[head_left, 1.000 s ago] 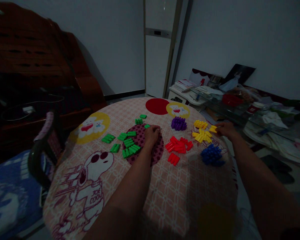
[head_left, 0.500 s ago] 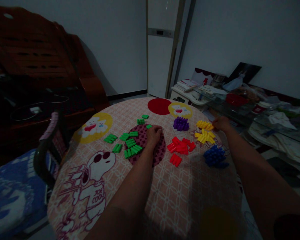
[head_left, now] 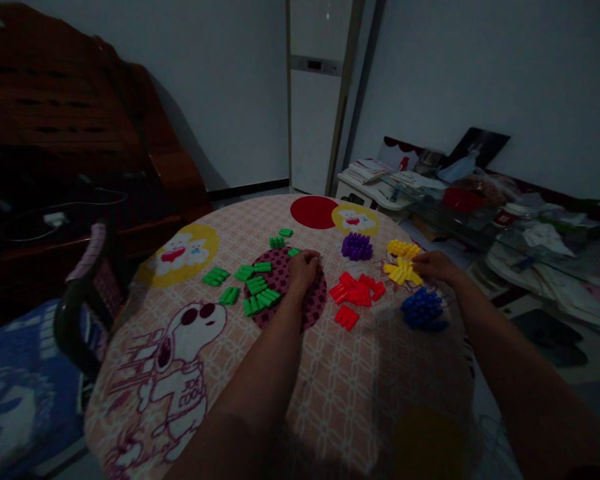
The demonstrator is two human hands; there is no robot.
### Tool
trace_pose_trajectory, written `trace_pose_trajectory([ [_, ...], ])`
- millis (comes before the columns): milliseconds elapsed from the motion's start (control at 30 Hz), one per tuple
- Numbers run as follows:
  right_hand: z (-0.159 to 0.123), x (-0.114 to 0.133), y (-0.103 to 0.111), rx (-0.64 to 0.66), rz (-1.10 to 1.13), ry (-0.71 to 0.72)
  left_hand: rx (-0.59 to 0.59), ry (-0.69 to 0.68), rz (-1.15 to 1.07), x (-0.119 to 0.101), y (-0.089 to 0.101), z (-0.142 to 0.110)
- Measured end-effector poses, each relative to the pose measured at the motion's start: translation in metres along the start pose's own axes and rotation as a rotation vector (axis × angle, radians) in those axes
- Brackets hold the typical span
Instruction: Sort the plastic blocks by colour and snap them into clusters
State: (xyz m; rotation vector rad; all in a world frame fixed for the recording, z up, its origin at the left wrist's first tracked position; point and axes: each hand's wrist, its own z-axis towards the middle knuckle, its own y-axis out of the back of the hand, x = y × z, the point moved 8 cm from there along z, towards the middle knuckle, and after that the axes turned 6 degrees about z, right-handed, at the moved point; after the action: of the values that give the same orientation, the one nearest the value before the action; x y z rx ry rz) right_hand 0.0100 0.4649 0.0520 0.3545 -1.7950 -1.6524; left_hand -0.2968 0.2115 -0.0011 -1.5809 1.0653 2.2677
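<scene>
- Here's the right hand (head_left: pixel 430 267), fingers drawn close together at the yellow blocks (head_left: pixel 401 272), which lie at nine o'clock from it; can't tell whether that grip has hold of one.
- Left hand (head_left: pixel 304 272) is curled over the table (head_left: pixel 340 380), a green block (head_left: pixel 293 253) just beside it at eleven o'clock; grip hidden, can't tell.
- From the right hand: blue blocks (head_left: pixel 423 310) at six o'clock, red blocks (head_left: pixel 355 290) at eight!

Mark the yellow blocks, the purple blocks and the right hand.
Yellow blocks (head_left: pixel 403 271): head view, middle of the nearer heap.
Purple blocks (head_left: pixel 357 247): head view, middle of the cluster.
Right hand (head_left: pixel 437 267): head view, middle of the hand.
</scene>
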Motion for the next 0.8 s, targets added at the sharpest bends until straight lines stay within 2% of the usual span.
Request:
trace_pose_trajectory([
  [167,-0.004,0.027,-0.02,0.133,0.049,0.0,-0.012,-0.016,0.006,-0.002,0.001,0.0],
  [300,-0.003,0.036,-0.021,0.204,0.054,0.023,-0.012,-0.009,-0.013,-0.001,0.001,0.0],
  [367,-0.001,0.032,-0.012,0.169,-0.036,0.019,-0.01,-0.005,-0.019,0.0,0.0,0.0],
  [533,0.003,0.022,0.013,-0.026,-0.266,0.033,0.007,0.015,-0.022,0.001,-0.001,0.0],
  [700,0.009,0.03,0.006,0.005,-0.325,0.111,0.003,-0.002,-0.012,0.0,0.0,0.0],
  [800,0.01,0.031,0.005,-0.033,-0.28,0.111,-0.005,-0.012,-0.009,0.001,0.0,0.001],
])
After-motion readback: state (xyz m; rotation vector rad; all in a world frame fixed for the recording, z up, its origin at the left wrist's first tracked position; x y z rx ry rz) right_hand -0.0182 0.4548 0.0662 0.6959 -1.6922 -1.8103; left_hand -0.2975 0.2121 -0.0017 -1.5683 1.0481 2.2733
